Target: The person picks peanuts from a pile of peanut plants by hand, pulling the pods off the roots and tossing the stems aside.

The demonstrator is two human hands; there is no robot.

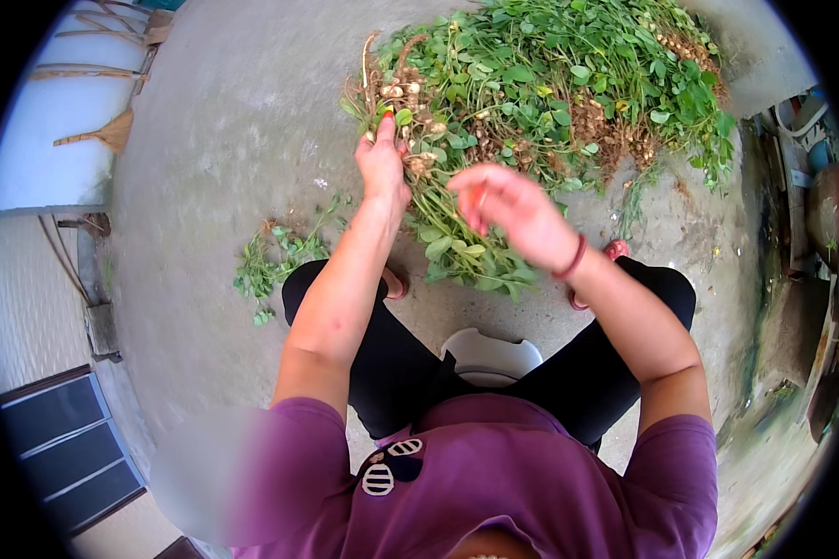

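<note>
My left hand (pixel 384 164) grips a bunch of uprooted peanut plants (pixel 454 234) near its root end, where pale pods cling to soil-covered roots. The bunch's leafy tops hang down between my knees. My right hand (pixel 507 209), blurred and with curled fingers, is over the stems to the right of my left hand; whether it touches them or holds anything I cannot tell. Just beyond both hands lies a large heap of peanut plants (pixel 524 73), with green leaves and clusters of pods and dirt-covered roots.
A small clump of plants (pixel 280 255) lies on the concrete floor (pixel 217 140) beside my left knee. The white rim of a stool or container (pixel 493 353) shows between my thighs. A broom head (pixel 115 131) is at the left wall, and assorted household items line the right edge.
</note>
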